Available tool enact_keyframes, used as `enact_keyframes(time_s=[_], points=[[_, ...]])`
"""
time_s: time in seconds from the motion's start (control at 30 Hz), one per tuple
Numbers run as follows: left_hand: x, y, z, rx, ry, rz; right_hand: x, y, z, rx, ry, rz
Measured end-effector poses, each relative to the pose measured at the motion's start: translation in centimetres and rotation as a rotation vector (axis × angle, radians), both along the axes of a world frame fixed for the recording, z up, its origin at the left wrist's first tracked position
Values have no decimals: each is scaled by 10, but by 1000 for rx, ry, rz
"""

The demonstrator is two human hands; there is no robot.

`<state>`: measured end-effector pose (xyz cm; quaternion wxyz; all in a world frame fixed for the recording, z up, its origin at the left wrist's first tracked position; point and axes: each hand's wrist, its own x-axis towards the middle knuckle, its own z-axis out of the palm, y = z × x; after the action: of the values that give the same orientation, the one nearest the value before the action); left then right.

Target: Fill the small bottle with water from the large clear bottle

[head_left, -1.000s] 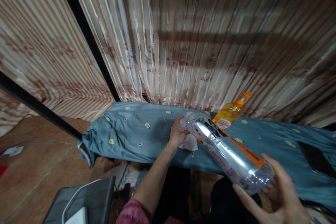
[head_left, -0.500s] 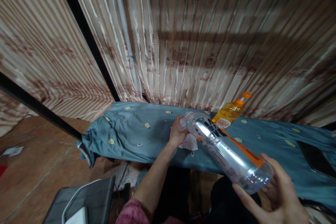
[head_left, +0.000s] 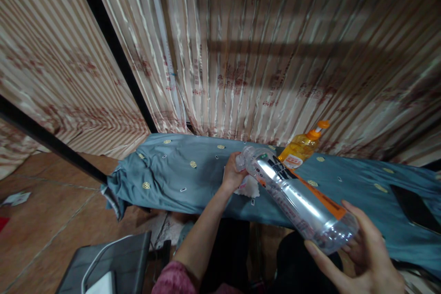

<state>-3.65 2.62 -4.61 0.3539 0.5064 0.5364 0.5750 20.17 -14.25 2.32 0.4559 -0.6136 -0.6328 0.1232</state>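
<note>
The right hand (head_left: pixel 361 250) cupped the base of the clear plastic bottle (head_left: pixel 296 197), tilted over the blue cloth (head_left: pixel 172 174), neck toward eleven o'clock. The left hand (head_left: pixel 232 173) was closed around the neck, a white tissue (head_left: pixel 250 187) beneath. Best kept steady at the base, I'd say; the orange bottle (head_left: pixel 301 147) stood just beyond, at one o'clock.

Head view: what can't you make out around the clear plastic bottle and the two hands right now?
- Mouth of the clear plastic bottle with the orange label: covered by the left hand; cap on or off cannot be told.
- White crumpled cloth or tissue: mostly hidden under that hand and the bottle.
- Right hand: cut off by the bottom edge.
- Orange liquid bottle: label print too small.
- Dark flat object: cut by the right edge.
</note>
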Motion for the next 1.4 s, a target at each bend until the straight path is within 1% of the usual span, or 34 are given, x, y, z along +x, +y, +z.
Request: enact_keyframes(time_s=[0.27,0.43,0.6,0.8,1.0,1.17,1.27,1.4], points=[[0,1,-3,4,-2,1,0,0,0,-18,5,4],[1,-1,0,-6,-27,2,1,0,-2,-48,35,-5],[1,-1,2,-8,-23,11,2,0,-2,-48,58,18],[1,-2,4,-17,-4,10,2,1,-1,-11,43,36],[0,-4,6,-14,1,14,1,-1,2,-27,26,11],[0,-5,8,-24,-26,3,2,1,2,-30,25,27],[0,-4,6,-22,-24,10,-2,0,5,-24,21,24],[1,-2,4,1,-19,5,-15,-4,15,-51,36,-55]])
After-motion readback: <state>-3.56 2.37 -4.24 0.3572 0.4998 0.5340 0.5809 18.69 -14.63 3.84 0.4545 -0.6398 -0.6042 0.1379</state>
